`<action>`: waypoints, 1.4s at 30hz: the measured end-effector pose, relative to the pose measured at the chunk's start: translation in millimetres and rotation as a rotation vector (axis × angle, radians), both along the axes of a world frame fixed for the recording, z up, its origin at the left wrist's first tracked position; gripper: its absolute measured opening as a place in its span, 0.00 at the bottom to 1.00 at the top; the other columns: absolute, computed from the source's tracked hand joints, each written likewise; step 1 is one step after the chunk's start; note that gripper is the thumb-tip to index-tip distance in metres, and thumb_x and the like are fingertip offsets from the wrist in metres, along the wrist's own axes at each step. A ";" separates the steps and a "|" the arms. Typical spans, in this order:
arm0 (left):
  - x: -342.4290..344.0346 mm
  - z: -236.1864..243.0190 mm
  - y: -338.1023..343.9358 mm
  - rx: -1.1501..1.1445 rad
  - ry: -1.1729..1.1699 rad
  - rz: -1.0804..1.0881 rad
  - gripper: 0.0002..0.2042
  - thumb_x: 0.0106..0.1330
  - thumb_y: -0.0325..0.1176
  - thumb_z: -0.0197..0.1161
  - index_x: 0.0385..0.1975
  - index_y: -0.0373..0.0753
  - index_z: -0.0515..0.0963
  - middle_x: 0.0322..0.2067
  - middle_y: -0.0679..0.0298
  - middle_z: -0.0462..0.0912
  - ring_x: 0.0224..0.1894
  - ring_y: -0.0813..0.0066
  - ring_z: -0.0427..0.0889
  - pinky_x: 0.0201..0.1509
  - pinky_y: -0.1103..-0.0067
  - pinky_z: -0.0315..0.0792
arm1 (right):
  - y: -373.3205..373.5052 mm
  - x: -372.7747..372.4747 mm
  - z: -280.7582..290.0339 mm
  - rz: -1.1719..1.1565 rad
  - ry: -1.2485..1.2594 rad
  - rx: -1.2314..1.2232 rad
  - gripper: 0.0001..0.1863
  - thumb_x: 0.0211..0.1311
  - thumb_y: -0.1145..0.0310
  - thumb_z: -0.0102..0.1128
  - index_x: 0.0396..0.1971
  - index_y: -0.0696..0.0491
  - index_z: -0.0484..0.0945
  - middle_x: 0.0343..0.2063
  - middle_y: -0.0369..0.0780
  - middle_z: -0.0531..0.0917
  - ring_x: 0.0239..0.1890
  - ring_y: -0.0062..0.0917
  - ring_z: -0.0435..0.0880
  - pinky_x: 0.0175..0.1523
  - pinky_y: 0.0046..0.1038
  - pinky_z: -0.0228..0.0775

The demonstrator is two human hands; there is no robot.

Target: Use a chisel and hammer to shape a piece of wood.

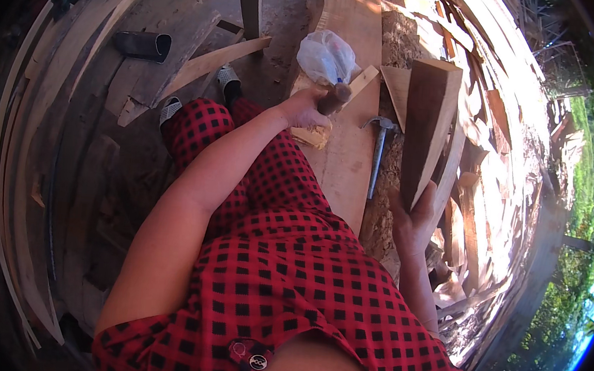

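My left hand [306,108] is closed around a tool with a round brown wooden handle [334,99], its blunt end facing up. The tool's lower end is hidden, so its kind cannot be made out. Just beneath that hand lies a small pale wood block [312,136] on a long wide plank [340,172]. Raised on the right, a thick wooden block [426,119] with a dark side face narrows toward my right hand [414,220], which grips its lower end. Between the two hands, a claw hammer [377,154] rests along the plank's right edge.
A clear plastic bag [326,57] sits on the plank beyond my left hand, beside a light wooden strip [361,86]. Scrap wood [473,229] is heaped to the right. Boards [49,107] and a dark hollow tube [143,45] lie on the left.
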State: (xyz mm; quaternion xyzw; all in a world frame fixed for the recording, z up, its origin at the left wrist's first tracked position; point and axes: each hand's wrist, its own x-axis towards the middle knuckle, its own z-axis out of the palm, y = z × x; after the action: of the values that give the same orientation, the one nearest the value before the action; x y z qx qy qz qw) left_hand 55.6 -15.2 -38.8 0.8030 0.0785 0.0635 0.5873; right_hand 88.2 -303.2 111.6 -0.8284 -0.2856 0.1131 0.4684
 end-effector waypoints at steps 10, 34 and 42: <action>-3.0 21.2 8.2 -0.434 -0.086 0.074 0.10 0.44 0.20 0.60 0.28 0.36 0.72 0.27 0.68 0.74 0.31 0.80 0.74 0.40 0.80 0.70 | -5.8 -3.9 -31.3 0.000 0.257 -0.069 0.18 0.54 0.74 0.61 0.45 0.58 0.70 0.33 0.35 0.77 0.36 0.15 0.72 0.41 0.20 0.65; 7.5 22.3 4.1 -0.391 0.058 -0.168 0.11 0.40 0.19 0.58 0.26 0.37 0.71 0.25 0.68 0.74 0.31 0.79 0.73 0.38 0.80 0.69 | -5.8 -7.4 -6.1 -0.111 0.163 0.099 0.21 0.53 0.77 0.60 0.48 0.59 0.68 0.34 0.37 0.76 0.37 0.18 0.73 0.43 0.21 0.66; 9.8 25.8 -5.1 -0.342 0.126 -0.256 0.11 0.41 0.19 0.58 0.26 0.37 0.70 0.23 0.69 0.74 0.28 0.80 0.73 0.32 0.80 0.68 | 3.4 12.5 6.3 0.175 -0.283 -0.576 0.24 0.51 0.74 0.62 0.47 0.55 0.64 0.26 0.48 0.79 0.30 0.40 0.81 0.35 0.32 0.71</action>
State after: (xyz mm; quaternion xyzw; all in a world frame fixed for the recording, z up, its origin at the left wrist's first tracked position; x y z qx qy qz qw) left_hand 65.3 -20.3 -13.0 0.6977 0.0222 -0.0760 0.7120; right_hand 100.7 -299.8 117.9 -0.9066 -0.3742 0.1126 0.1592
